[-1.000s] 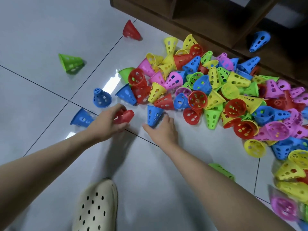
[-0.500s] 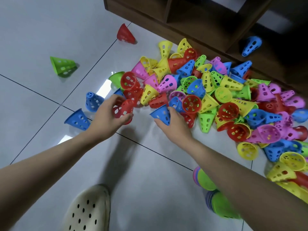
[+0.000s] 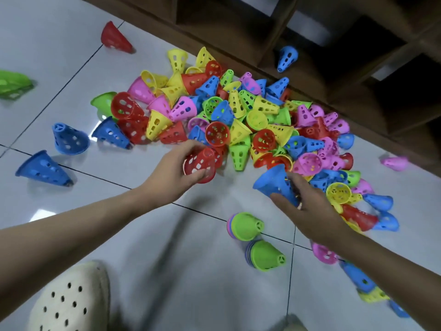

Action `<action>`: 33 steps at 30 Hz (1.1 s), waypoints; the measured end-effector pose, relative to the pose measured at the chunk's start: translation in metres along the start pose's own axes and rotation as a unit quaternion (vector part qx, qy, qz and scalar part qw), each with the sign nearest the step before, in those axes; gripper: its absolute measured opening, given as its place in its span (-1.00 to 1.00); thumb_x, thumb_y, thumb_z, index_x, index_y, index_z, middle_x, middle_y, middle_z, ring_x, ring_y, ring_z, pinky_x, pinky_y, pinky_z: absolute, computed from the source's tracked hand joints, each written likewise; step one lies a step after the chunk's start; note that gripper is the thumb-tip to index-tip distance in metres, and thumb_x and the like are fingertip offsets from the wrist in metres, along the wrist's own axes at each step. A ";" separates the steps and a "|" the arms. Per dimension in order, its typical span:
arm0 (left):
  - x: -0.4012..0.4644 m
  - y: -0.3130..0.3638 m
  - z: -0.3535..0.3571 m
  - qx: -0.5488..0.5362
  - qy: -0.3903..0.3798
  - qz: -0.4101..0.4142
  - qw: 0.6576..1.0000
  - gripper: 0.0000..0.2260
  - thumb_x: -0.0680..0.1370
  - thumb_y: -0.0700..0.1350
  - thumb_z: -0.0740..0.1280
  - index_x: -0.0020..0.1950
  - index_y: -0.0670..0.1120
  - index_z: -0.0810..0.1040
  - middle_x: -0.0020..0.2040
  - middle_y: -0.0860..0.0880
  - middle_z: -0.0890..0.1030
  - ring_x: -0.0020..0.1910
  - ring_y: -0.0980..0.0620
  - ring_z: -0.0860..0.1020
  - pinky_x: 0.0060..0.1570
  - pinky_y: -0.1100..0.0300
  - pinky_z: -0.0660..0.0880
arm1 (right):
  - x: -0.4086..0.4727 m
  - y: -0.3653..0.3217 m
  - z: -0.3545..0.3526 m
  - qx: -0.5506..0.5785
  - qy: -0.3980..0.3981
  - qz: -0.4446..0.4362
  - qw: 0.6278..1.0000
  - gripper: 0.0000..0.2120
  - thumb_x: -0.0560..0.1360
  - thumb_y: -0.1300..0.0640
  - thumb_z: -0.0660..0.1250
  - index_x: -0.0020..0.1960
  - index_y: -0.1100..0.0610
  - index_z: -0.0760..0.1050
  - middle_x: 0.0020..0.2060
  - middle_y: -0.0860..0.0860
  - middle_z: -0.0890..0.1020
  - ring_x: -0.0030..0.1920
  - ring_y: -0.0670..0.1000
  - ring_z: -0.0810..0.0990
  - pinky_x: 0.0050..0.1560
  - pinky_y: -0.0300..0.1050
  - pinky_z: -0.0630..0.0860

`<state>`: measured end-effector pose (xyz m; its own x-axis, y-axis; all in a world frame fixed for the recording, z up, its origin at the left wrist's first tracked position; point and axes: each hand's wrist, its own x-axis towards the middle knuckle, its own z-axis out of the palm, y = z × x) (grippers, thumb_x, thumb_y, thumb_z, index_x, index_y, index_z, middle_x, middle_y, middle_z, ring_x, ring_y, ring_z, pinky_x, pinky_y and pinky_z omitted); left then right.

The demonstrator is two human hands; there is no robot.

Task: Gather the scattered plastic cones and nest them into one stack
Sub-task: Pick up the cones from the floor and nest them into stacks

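Head view, left to right: a green cone (image 3: 13, 83) lies at the far left edge of the tiled floor (image 3: 59, 44), with three blue cones (image 3: 44, 169) scattered nearer and a cream clog (image 3: 71, 299) at the bottom. The left hand (image 3: 171, 168) curls its fingers round a red cone (image 3: 200, 164), held above the floor at the near edge of the pile of cones (image 3: 238, 115) (red, yellow, pink, blue and green, all perforated). The right hand (image 3: 307, 206) grips a blue cone (image 3: 274, 182), wide end toward the left. Below and between the arms, two short stacks (image 3: 245, 225) topped with green lie on their sides. Behind the pile stands a dark wooden shelf (image 3: 334, 68), with one blue cone on its bottom board.
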<state>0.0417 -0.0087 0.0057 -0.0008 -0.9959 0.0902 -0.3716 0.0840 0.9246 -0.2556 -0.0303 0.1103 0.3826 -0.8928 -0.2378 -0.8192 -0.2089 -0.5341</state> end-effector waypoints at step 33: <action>-0.033 0.017 0.131 0.138 -0.270 0.058 0.951 -0.68 0.57 -0.09 0.33 0.31 0.03 0.44 0.14 0.06 0.55 0.11 0.01 0.52 0.10 0.09 0.49 | -0.089 0.089 0.033 -0.121 -0.153 0.119 0.974 -0.70 0.43 -0.25 0.41 0.09 -0.22 0.45 -0.25 -0.11 0.52 -0.18 -0.17 0.49 -0.23 -0.30 0.38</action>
<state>-0.0863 0.0213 -0.0302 -0.5059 -0.8582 -0.0869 -0.5699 0.2569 0.7805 -0.3483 0.0440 0.0574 0.2482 -0.7748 -0.5814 -0.9629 -0.1316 -0.2357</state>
